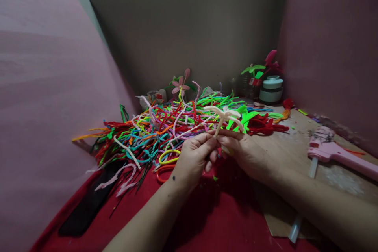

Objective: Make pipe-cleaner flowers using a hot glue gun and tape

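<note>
A white pipe-cleaner flower (223, 115) with several petals stands up from between my fingertips. My left hand (196, 153) pinches its stem from the left side. From the right, my right hand (238, 147) closes on the same stem, its fingers meeting the left ones. The lower end of the stem is hidden by the fingers. Just behind the hands lies a big heap of coloured pipe cleaners (159, 122). Scissors with yellow and red handle loops (169, 157) rest beside my left wrist.
A pink hot glue gun (327, 149) with a clear glue stick lies on a cardboard sheet (283, 212) at right. A black flat object (85, 208) is on the red cloth (218, 220) at left. A lidded jar (271, 88) and pink pipe-cleaner flower (180, 86) stand behind, near the walls.
</note>
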The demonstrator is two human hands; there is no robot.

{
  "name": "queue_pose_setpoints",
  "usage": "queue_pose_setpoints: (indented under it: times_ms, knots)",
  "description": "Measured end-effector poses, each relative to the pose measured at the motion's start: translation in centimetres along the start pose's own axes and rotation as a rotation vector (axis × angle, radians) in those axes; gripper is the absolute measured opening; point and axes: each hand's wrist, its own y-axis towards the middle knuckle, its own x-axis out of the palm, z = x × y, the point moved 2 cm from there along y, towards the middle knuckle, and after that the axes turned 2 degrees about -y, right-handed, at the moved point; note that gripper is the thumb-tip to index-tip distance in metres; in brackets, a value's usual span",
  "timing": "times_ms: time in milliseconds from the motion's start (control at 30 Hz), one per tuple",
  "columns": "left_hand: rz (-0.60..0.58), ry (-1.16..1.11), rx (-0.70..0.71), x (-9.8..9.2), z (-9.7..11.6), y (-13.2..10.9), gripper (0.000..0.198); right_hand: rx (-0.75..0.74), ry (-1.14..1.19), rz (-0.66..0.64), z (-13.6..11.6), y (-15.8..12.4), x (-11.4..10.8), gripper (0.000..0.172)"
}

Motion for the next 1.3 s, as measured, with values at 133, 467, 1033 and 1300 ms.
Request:
queue_pose_setpoints:
  times_ms: [133, 467, 1033, 1300]
  knots:
    - [-0.143, -0.216, -0.092, -0.4, -0.6, 0.2, 0.018, 0.023, 0.093, 0.052, -0.2, 0.1, -0.2, 0.033]
    - [-0.162, 0.038, -0.020, -0.5, -0.2, 0.3, 0.025, -0.028, 0.095, 0.022, -0.6, 0.0, 0.3, 0.014]
    - [0.118, 0.522, 0.387, -0.6, -1.1, 0.3, 0.017, -0.100, -0.162, 0.073, -1.0, -0.3, 0.6, 0.013]
    - [0.047, 0.232, 0.148, 0.0, -0.3, 0.2, 0.021, -0.063, 0.006, -0.039, -0.5, -0.2, 0.6, 0.018]
